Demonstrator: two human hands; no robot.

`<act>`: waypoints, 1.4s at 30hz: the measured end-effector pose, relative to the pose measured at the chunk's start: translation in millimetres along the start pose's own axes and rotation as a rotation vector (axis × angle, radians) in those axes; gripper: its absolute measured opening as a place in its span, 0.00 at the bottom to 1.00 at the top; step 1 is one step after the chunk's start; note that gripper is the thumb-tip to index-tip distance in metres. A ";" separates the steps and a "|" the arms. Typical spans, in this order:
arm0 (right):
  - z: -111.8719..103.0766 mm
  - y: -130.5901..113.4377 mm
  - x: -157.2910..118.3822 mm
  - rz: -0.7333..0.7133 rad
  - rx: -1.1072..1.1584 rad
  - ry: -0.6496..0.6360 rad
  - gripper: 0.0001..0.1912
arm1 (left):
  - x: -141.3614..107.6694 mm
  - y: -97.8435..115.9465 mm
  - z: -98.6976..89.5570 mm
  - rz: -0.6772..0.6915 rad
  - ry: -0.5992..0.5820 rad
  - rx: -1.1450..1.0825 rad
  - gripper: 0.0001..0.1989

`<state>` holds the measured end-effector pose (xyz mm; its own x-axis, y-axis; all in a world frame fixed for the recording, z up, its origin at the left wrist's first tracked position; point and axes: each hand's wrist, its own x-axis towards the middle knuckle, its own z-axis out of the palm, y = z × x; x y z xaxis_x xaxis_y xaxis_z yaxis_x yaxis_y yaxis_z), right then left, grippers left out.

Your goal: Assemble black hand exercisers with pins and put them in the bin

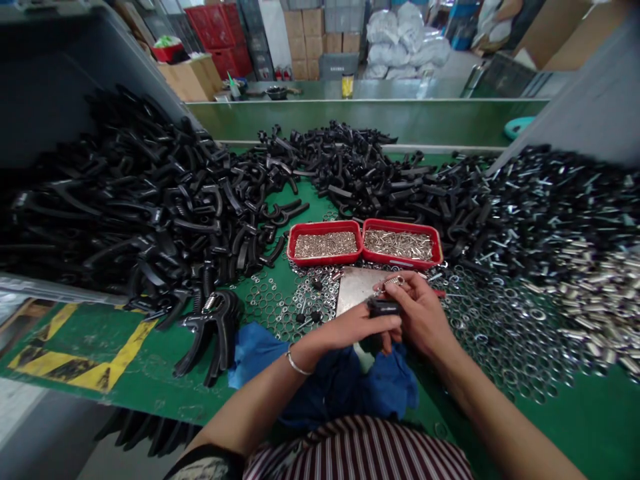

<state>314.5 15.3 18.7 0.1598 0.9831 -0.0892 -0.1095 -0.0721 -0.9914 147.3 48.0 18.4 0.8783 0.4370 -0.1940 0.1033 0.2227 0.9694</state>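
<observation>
My left hand [363, 327] is closed round a black plastic clamp part [384, 307], over the front of the bench. Close against it, my right hand [423, 317] pinches a small metal coil spring [394, 283] between thumb and fingers, just above the black part. The lower end of the part is hidden by my fingers. Beneath both hands lie a metal plate [353, 287] and a crumpled blue cloth [320, 380]. Left of the cloth stands a black spring clamp [215, 333] with its handles toward me.
Two red trays [325, 259] of small metal pins stand beyond my hands. Black clamp parts [175, 193] are heaped left and behind. Loose metal rings [505, 333] spread to the right, beside piled silver sleeves [595, 300]. A green conveyor [320, 117] crosses the back.
</observation>
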 end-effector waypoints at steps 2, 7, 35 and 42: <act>0.2 2.4 -2.8 -0.034 -0.091 0.048 0.14 | -1.1 -9.3 -4.5 0.027 0.269 0.044 0.18; -12.8 10.2 -6.4 0.034 -0.123 0.103 0.16 | -13.4 -19.3 -22.5 0.177 0.542 0.086 0.27; -108.0 9.6 -13.2 -0.332 -1.087 -0.331 0.09 | 10.8 9.6 -37.4 0.234 0.731 -0.114 0.15; -97.6 29.7 -23.0 -0.350 -1.359 -0.408 0.08 | 23.9 -8.7 -19.0 0.183 0.699 -0.089 0.15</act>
<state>403.3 -25.8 -18.1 -0.3251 0.9453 -0.0262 0.9040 0.3026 -0.3021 158.5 73.0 2.4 0.3709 0.9222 -0.1097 -0.0808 0.1497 0.9854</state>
